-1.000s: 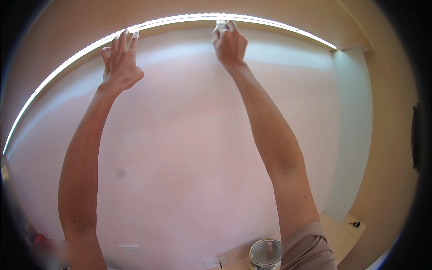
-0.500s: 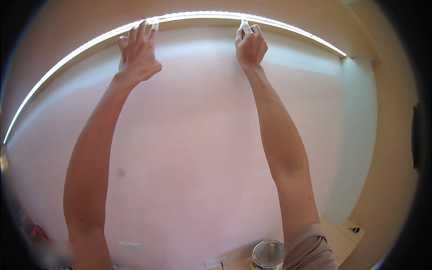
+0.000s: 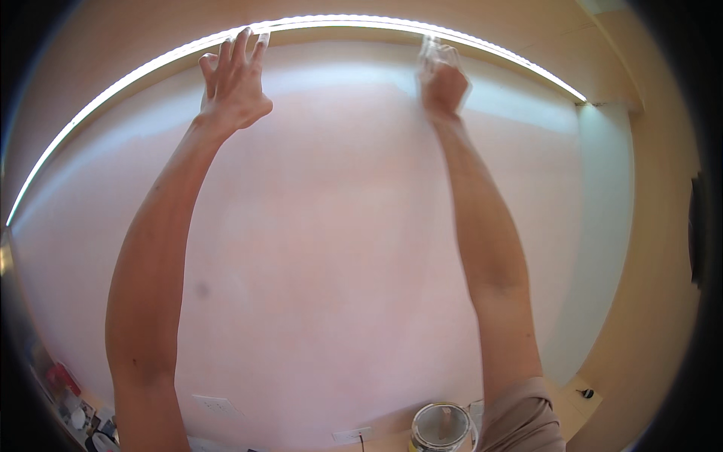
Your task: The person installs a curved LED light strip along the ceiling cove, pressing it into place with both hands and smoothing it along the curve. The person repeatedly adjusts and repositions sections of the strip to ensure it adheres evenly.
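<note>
A bright LED light strip (image 3: 339,22) runs in a curve along the top, under a wooden panel and above the pale wall (image 3: 324,226). My left hand (image 3: 234,87) is raised to it with fingers spread, the fingertips touching the strip or its edge. To the right, my right hand (image 3: 443,81) is up just below the same strip. It is smeared by motion, its fingers look bent, and whether they hold or touch anything does not show.
An open can (image 3: 440,426) with something upright inside stands low at the right. Wall sockets (image 3: 216,405) sit near the bottom. A small dark object (image 3: 585,393) lies on the right ledge. Clutter with a red item (image 3: 63,378) fills the lower left. A wooden side panel (image 3: 663,248) bounds the right.
My right hand has moved to the right along the light strip and slightly down from it. The left hand stays at nearly the same spot. The view has shifted a little.
</note>
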`<move>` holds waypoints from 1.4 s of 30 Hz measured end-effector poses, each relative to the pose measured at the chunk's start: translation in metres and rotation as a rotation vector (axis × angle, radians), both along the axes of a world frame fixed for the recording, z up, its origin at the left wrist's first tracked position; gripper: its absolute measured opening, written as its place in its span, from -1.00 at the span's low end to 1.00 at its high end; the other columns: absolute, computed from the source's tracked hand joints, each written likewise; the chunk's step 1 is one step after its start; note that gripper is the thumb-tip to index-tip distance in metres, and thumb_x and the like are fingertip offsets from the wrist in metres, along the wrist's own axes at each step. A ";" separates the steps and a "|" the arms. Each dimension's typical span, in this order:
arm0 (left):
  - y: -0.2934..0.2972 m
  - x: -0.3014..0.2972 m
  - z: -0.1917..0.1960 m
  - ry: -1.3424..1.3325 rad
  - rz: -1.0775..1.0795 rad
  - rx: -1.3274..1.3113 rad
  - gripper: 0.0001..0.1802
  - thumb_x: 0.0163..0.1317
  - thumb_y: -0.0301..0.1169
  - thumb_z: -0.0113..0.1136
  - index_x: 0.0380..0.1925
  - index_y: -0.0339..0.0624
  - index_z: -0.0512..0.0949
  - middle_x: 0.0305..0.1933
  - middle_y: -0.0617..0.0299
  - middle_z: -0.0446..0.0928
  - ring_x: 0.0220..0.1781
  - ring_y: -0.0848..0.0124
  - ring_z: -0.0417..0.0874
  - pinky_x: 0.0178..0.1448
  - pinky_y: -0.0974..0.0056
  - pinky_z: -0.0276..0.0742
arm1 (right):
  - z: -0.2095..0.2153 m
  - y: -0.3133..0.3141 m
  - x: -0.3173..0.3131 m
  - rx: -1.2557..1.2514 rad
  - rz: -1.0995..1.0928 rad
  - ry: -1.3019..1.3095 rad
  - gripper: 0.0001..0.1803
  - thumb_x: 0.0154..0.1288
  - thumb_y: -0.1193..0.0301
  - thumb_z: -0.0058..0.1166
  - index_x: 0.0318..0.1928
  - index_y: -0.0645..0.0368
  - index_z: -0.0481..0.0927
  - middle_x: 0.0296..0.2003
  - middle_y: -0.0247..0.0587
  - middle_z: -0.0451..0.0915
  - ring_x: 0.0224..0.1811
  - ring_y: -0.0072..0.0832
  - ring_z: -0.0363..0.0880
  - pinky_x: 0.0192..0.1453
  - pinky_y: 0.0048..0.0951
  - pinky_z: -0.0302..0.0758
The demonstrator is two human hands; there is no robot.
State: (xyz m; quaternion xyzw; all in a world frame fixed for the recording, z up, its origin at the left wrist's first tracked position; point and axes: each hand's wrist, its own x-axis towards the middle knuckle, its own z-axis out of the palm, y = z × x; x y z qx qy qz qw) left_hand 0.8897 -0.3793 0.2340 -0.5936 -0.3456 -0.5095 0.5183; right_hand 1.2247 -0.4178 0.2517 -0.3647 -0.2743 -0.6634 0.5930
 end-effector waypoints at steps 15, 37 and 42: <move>-0.077 0.249 -0.026 -0.286 -0.409 0.065 0.03 -0.05 -0.39 0.30 0.49 -0.41 0.14 0.57 -0.19 0.13 0.69 -0.07 -0.03 0.58 -0.33 -0.11 | -0.170 -0.062 0.121 -0.124 0.256 0.129 -0.63 0.50 0.42 0.04 0.24 0.06 0.67 -0.24 -0.23 0.60 -0.34 -0.24 0.65 -0.25 -0.22 0.60; -0.089 0.264 -0.011 -0.282 -0.283 -0.019 -0.07 -0.01 -0.47 0.21 0.48 -0.30 0.21 0.51 -0.22 0.10 0.62 -0.07 0.06 0.55 -0.23 0.00 | -0.169 -0.065 0.150 -0.178 0.386 0.046 -0.63 0.50 0.39 0.05 0.23 0.05 0.68 -0.26 -0.20 0.59 -0.33 -0.18 0.62 -0.25 -0.19 0.58; -0.097 0.252 -0.011 -0.162 -0.177 -0.056 -0.10 0.03 -0.42 0.18 0.48 -0.26 0.23 0.53 -0.14 0.13 0.61 -0.06 0.12 0.53 -0.22 0.10 | -0.167 -0.068 0.147 -0.168 0.361 0.031 -0.64 0.49 0.39 0.06 0.22 0.05 0.69 -0.28 -0.21 0.59 -0.34 -0.19 0.63 -0.28 -0.18 0.58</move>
